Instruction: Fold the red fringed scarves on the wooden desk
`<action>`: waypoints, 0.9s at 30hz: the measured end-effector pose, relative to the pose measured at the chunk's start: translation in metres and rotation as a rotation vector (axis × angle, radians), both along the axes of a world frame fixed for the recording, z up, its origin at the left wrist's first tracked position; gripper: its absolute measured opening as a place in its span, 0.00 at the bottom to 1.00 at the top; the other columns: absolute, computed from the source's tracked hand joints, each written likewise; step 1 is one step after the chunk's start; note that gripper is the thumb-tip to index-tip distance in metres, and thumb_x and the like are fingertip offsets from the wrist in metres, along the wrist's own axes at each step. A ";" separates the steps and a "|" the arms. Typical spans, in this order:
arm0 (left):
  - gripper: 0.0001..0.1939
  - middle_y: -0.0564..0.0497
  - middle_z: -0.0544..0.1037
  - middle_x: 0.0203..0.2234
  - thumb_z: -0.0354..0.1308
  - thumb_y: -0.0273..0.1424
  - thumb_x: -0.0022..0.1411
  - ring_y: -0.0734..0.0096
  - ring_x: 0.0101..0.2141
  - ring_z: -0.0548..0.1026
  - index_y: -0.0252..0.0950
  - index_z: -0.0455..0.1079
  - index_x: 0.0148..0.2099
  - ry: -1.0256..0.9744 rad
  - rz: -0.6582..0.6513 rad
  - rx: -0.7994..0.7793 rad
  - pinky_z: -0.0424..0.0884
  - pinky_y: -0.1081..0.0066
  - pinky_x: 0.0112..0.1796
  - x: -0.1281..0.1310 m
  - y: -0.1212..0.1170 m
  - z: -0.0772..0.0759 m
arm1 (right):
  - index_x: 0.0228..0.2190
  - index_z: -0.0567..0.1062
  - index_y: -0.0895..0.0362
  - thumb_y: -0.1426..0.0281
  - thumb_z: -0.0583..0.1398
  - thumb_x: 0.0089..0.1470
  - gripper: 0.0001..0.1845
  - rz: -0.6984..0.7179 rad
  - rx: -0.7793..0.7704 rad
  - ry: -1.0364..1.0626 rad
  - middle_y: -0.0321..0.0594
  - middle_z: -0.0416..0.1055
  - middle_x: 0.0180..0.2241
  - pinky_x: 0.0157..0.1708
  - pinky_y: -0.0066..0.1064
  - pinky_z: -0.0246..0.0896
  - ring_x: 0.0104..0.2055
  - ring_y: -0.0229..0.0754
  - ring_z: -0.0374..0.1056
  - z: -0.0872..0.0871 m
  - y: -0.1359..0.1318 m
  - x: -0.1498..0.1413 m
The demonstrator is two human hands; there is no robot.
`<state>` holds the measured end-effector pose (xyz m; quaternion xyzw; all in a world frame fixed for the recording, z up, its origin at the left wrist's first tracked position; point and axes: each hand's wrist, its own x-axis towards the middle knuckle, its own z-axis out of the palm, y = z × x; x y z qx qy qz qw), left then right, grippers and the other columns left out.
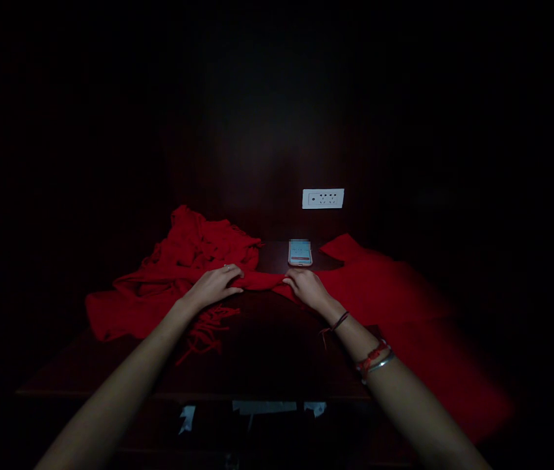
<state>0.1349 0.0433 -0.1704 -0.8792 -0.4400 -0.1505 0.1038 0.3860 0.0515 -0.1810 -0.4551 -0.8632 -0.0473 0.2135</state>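
Observation:
A red scarf (369, 281) with fringes lies across a dark tabletop, bunched in a heap on the left and spread flatter on the right, where it runs over the table's front edge. Between my hands it narrows to a gathered strip. My left hand (216, 286), with a ring on one finger, grips this strip at its left part, thumb below and fingers over the top. My right hand (306, 287) pinches the strip a short way to the right, near a lit phone. Loose fringe strands (211, 329) hang below my left wrist.
The phone (300, 252) with its screen on lies behind the strip. A white socket panel (323, 198) is on the dark wall above it. The tabletop (267, 365) ends in a front edge, with pale pieces (264, 407) below it. Surroundings are very dark.

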 end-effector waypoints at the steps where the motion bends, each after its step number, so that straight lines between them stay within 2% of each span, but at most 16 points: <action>1: 0.13 0.49 0.68 0.37 0.48 0.38 0.54 0.67 0.37 0.67 0.37 0.62 0.40 0.026 0.028 0.008 0.63 0.71 0.38 -0.007 0.000 0.000 | 0.31 0.69 0.59 0.66 0.46 0.55 0.14 -0.002 0.001 0.000 0.42 0.69 0.31 0.30 0.24 0.51 0.34 0.37 0.64 0.000 0.000 0.000; 4: 0.10 0.48 0.67 0.38 0.46 0.33 0.56 0.69 0.37 0.68 0.37 0.63 0.39 0.075 0.074 0.057 0.64 0.71 0.38 -0.019 -0.001 0.000 | 0.32 0.69 0.59 0.66 0.46 0.55 0.14 -0.009 -0.002 0.006 0.43 0.69 0.32 0.31 0.24 0.52 0.34 0.38 0.64 0.001 -0.001 -0.001; 8: 0.12 0.49 0.63 0.44 0.41 0.30 0.59 0.71 0.39 0.66 0.38 0.64 0.40 0.058 0.028 0.141 0.63 0.72 0.40 -0.020 -0.008 0.000 | 0.32 0.68 0.59 0.66 0.46 0.55 0.14 -0.036 0.002 0.032 0.43 0.69 0.34 0.33 0.25 0.53 0.36 0.38 0.64 0.001 0.000 0.001; 10: 0.12 0.49 0.64 0.43 0.40 0.31 0.59 0.72 0.37 0.67 0.38 0.65 0.39 0.065 0.010 0.131 0.63 0.73 0.39 -0.019 -0.010 0.003 | 0.34 0.68 0.59 0.66 0.46 0.55 0.14 -0.062 0.012 0.043 0.44 0.68 0.36 0.35 0.25 0.53 0.38 0.38 0.63 0.002 0.001 0.002; 14: 0.14 0.48 0.69 0.32 0.39 0.33 0.60 0.72 0.32 0.68 0.35 0.64 0.36 0.070 0.056 0.125 0.63 0.72 0.37 -0.020 -0.014 0.020 | 0.36 0.67 0.58 0.66 0.46 0.55 0.14 -0.078 0.052 0.063 0.44 0.68 0.37 0.36 0.25 0.53 0.40 0.38 0.63 0.004 0.001 0.003; 18: 0.14 0.48 0.70 0.31 0.38 0.34 0.61 0.69 0.34 0.68 0.35 0.62 0.37 -0.021 0.160 0.220 0.62 0.71 0.38 -0.017 -0.016 0.041 | 0.33 0.68 0.58 0.66 0.44 0.56 0.15 -0.063 0.066 0.043 0.42 0.69 0.34 0.34 0.24 0.53 0.36 0.37 0.64 0.007 -0.002 0.002; 22: 0.12 0.49 0.70 0.26 0.39 0.33 0.60 0.70 0.27 0.69 0.36 0.62 0.33 0.113 0.161 0.047 0.63 0.72 0.31 -0.016 -0.015 0.034 | 0.32 0.68 0.58 0.67 0.45 0.55 0.14 -0.048 0.025 -0.029 0.43 0.68 0.34 0.33 0.24 0.52 0.37 0.38 0.64 0.007 -0.004 0.003; 25: 0.11 0.49 0.70 0.29 0.38 0.33 0.60 0.70 0.30 0.69 0.37 0.60 0.37 0.042 0.133 0.023 0.62 0.73 0.31 -0.021 -0.017 0.026 | 0.32 0.68 0.57 0.67 0.45 0.55 0.13 -0.027 0.019 -0.056 0.42 0.68 0.34 0.33 0.25 0.53 0.36 0.38 0.64 0.006 -0.004 0.004; 27: 0.12 0.48 0.70 0.32 0.37 0.33 0.60 0.70 0.31 0.69 0.37 0.58 0.42 0.004 0.146 0.017 0.62 0.73 0.32 -0.026 -0.021 0.028 | 0.32 0.68 0.57 0.68 0.46 0.55 0.13 -0.018 0.011 -0.076 0.42 0.68 0.33 0.32 0.25 0.53 0.36 0.38 0.64 0.005 -0.004 0.004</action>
